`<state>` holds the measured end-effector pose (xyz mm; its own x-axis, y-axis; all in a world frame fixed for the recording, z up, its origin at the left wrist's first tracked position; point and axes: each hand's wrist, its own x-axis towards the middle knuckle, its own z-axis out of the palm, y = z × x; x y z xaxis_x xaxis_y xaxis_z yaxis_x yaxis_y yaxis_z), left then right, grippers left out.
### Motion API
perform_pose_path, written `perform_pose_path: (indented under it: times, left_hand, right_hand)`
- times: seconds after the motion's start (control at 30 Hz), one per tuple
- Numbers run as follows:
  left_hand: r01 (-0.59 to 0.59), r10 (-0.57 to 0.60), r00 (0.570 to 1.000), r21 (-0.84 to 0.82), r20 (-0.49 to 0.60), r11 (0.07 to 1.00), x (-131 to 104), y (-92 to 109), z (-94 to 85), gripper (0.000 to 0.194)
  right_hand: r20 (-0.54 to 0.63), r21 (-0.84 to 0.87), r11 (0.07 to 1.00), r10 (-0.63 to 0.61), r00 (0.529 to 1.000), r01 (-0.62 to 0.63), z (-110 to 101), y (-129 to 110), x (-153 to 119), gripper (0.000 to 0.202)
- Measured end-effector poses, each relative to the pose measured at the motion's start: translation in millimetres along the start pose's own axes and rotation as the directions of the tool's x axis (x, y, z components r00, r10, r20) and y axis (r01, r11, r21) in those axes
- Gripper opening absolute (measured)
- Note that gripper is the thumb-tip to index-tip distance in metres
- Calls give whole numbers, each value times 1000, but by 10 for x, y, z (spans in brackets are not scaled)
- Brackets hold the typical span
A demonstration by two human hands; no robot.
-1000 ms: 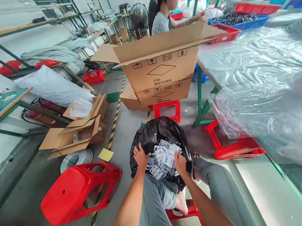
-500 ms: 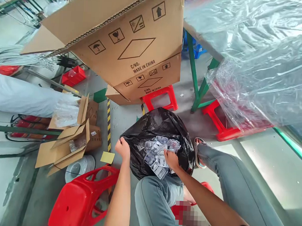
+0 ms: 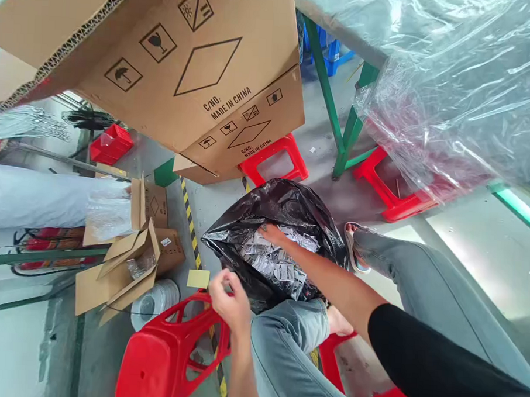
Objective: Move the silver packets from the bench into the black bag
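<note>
Crowding black bag: cartons, red stool.

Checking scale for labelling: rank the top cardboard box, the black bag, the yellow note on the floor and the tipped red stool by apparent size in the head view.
1. Top cardboard box, though nearest the camera.
2. Black bag and tipped red stool: too alike to rank.
3. Yellow note.

Grey concrete floor with a yellow-black stripe; stacked cardboard boxes, red stools, a green-legged bench under plastic sheeting.
</note>
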<state>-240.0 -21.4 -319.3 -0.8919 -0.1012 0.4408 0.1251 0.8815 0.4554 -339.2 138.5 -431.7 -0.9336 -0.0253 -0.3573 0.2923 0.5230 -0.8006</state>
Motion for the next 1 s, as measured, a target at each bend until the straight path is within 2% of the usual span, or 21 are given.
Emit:
perform_pose_path:
  times: [0.03,0.1,0.17,0.23,0.27,0.33,0.37,0.4,0.47,0.57,0.63,0.7,0.77,0.83,0.93,1.0]
  left_hand:
    - [-68,70,992,-24,104,997,-298,32,-12,22]
    - [-173,191,933,-87,305,981,-888,54,25,13]
    - [-243,244,836,-66,491,968,-1363,32,113,17]
    - [-310,198,742,66,641,948,-1626,-14,203,29]
    - [-356,150,679,143,718,923,-1670,-42,237,35]
    - [-481,52,520,242,853,843,-1616,-103,281,45]
    - [-547,24,436,244,900,801,-1540,-135,294,50]
    - [-586,14,381,230,925,777,-1448,-168,303,53]
    - [-624,27,314,185,949,759,-1253,-240,316,55]
    - [-637,54,253,124,966,761,-998,-366,320,42]
    - [-631,71,249,106,966,768,-862,-450,295,37]
    - [-610,87,301,122,950,783,-754,-521,235,39]
    - [-577,107,382,146,918,804,-679,-564,141,40]
    - [-535,136,465,156,875,830,-637,-573,26,37]
    - [-470,198,596,137,778,872,-597,-541,-153,32]
    - [-418,234,702,124,673,900,-548,-523,-271,30]
  right_hand:
    - [22,-20,999,-47,999,48,-95,110,-18,36]
    - [37,-78,985,-149,988,151,-310,407,-161,35]
    - [36,-152,964,-216,976,219,-537,743,-407,39]
    - [36,-235,944,-229,973,231,-727,1037,-693,41]
    - [31,-279,934,-223,974,222,-787,1150,-837,43]
    - [39,-360,909,-208,977,208,-813,1296,-1118,42]
    - [68,-395,893,-206,976,216,-777,1333,-1253,41]
    - [115,-424,874,-206,972,236,-716,1354,-1383,38]
    - [232,-478,833,-187,955,279,-557,1384,-1615,36]
    - [314,-568,780,-90,945,263,-406,1492,-1824,40]
    - [324,-603,765,-24,946,226,-443,1607,-1847,32]
    - [320,-606,771,9,947,197,-567,1702,-1810,24]
    - [295,-581,793,-8,955,186,-710,1722,-1759,23]
    - [273,-526,823,-76,959,215,-805,1654,-1720,26]
    - [232,-450,851,-183,955,272,-814,1459,-1676,31]
    - [192,-440,858,-200,961,267,-767,1350,-1651,38]
